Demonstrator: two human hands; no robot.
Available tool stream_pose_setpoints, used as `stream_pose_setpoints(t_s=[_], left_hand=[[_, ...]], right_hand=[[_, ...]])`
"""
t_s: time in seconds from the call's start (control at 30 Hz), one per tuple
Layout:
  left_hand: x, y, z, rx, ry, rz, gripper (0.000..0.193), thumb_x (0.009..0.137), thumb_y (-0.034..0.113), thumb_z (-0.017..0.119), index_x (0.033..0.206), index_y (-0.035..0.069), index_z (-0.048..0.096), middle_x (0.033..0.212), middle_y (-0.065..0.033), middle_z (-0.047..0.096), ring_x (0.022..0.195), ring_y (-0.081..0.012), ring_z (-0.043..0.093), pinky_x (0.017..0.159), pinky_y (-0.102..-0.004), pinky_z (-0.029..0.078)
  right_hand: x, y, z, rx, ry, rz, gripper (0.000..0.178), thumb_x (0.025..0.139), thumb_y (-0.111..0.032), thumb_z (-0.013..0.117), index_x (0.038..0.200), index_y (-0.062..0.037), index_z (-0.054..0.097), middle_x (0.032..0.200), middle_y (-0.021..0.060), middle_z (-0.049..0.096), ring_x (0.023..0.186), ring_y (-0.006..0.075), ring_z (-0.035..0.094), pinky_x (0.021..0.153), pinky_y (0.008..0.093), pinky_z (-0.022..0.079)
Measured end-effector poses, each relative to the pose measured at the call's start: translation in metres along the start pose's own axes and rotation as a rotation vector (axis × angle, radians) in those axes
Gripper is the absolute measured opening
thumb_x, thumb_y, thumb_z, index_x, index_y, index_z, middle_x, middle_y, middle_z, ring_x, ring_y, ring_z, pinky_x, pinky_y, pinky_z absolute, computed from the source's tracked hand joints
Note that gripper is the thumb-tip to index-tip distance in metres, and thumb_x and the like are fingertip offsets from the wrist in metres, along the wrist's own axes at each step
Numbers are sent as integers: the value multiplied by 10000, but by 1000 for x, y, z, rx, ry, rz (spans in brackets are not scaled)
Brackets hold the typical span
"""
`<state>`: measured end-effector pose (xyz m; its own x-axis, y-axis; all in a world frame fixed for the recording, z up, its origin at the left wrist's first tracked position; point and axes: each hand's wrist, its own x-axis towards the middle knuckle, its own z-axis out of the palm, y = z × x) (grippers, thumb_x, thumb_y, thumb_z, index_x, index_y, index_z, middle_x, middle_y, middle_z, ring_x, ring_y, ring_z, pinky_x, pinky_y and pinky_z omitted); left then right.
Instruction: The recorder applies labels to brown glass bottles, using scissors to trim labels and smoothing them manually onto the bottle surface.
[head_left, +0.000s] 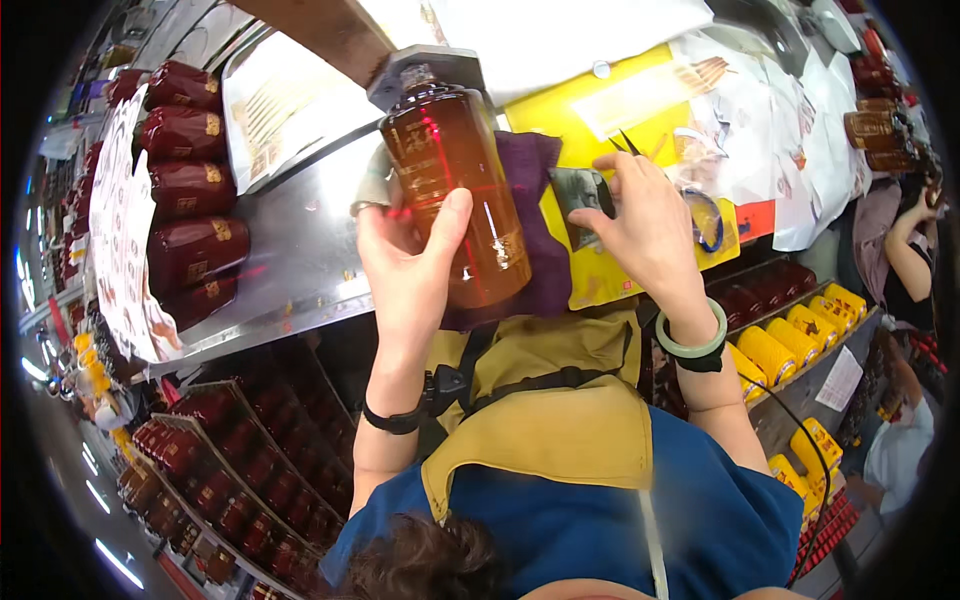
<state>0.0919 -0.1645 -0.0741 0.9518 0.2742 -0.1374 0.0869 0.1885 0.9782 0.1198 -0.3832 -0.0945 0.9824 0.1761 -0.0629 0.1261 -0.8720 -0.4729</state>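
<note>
The left grip (412, 250) is closed round an amber bottle (470, 200), thumb across its front, the other fingers mostly hidden behind it. The right grip (640, 205), at 3 o'clock from the bottle, has curled fingers and its thumb over a small dark piece (577, 207); whether it pinches that piece I cannot tell. A dark pointed tip shows beyond the fingers.

The bottle leans, its neck toward 11 o'clock, in front of a grey angular block (455, 72); contact there is unclear. A purple cloth (540, 240) lies at 3 o'clock beside it, with a yellow sheet (600, 285) beyond.

This bottle appears to be partway through: it bears gold marks high up and a gold patch low down, while the dark piece is apart from it. Whether anything remains to be added cannot be judged.

Farther out, pale strips (650, 95) lie at 2 o'clock on the yellow sheet. The metal bench (300, 245) stretches toward 9 o'clock, where dark red bottles (190, 190) line up with gold patches, perhaps finished. Racked bottles (225, 480) fill 7 to 8 o'clock; yellow containers (795, 340) sit at 4 o'clock.
</note>
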Motion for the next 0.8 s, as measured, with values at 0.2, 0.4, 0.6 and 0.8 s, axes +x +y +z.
stream_pose_setpoints(t_s=[0.2, 0.4, 0.6, 0.8], left_hand=[[-4, 3, -11, -161, -89, -28, 830, 893, 8, 682, 1532, -59, 157, 1497, -203, 374, 1303, -245, 482, 1098, -388, 402], [-4, -1, -3, 16, -89, 14, 800, 867, 0, 698, 1503, -44, 214, 1432, -173, 422, 1283, -230, 492, 1082, -379, 418], [-8, 0, 5, -20, -38, -29, 679, 892, 1, 670, 1454, -26, 291, 1363, -142, 489, 1222, -198, 529, 1038, -357, 450], [-8, -2, 4, -11, -38, -18, 640, 896, 1, 662, 1425, -29, 303, 1334, -141, 494, 1222, -185, 515, 1035, -352, 444]], right_hand=[[8, -1, -12, 561, 27, 251, 301, 756, -171, 827, 931, 23, 677, 727, 58, 571, 633, 152, 526, 584, 306, 429], [31, -23, -34, 758, 281, -275, 166, 827, -3, 731, 980, 15, 667, 851, 60, 685, 727, 145, 604, 646, 241, 464], [56, -59, -40, 488, 243, -664, 300, 805, 61, 708, 1095, -10, 685, 877, 90, 672, 768, 190, 636, 694, 291, 513], [62, -71, -28, 420, 112, -805, 350, 743, 79, 712, 1072, -40, 692, 850, 86, 630, 781, 258, 578, 693, 352, 482]])
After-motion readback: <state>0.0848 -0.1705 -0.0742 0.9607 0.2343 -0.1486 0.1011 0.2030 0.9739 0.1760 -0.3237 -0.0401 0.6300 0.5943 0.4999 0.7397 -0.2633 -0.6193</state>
